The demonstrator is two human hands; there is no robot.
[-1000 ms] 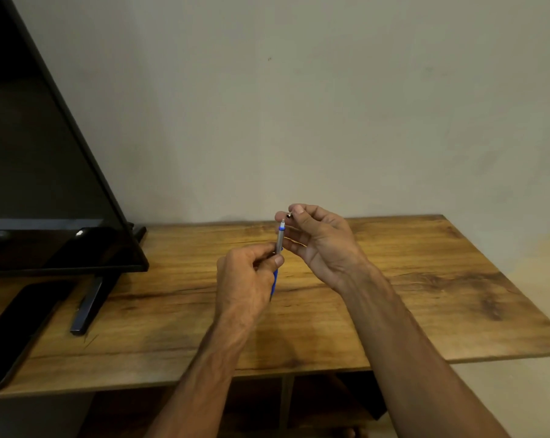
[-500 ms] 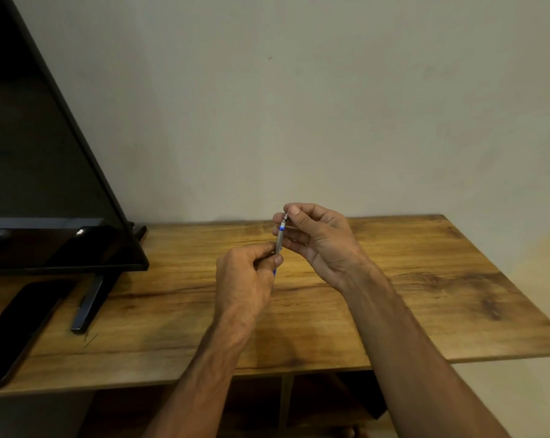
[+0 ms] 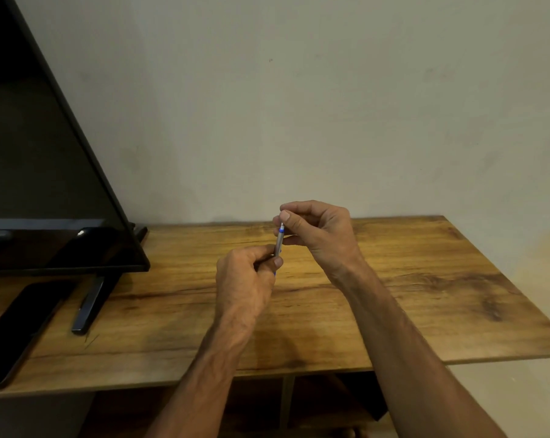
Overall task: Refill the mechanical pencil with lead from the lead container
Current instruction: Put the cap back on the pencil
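A grey mechanical pencil (image 3: 279,242) with a blue band near its top and a blue lower end stands almost upright above the wooden table (image 3: 409,279). My left hand (image 3: 246,279) grips its lower half in a closed fist. My right hand (image 3: 317,230) pinches the pencil's top end between thumb and forefinger, which hide the tip of that end. No lead container shows in the head view.
A black TV (image 3: 46,184) stands on the table's left part, with one black foot (image 3: 92,301) reaching toward the front edge. A dark phone (image 3: 17,330) lies flat at the front left. A pale wall rises behind the table.
My right hand's thumb and forefinger came down from just above the pencil onto its top end and now close on it. A small metal piece seen at those fingertips is hidden. My left hand stayed put.
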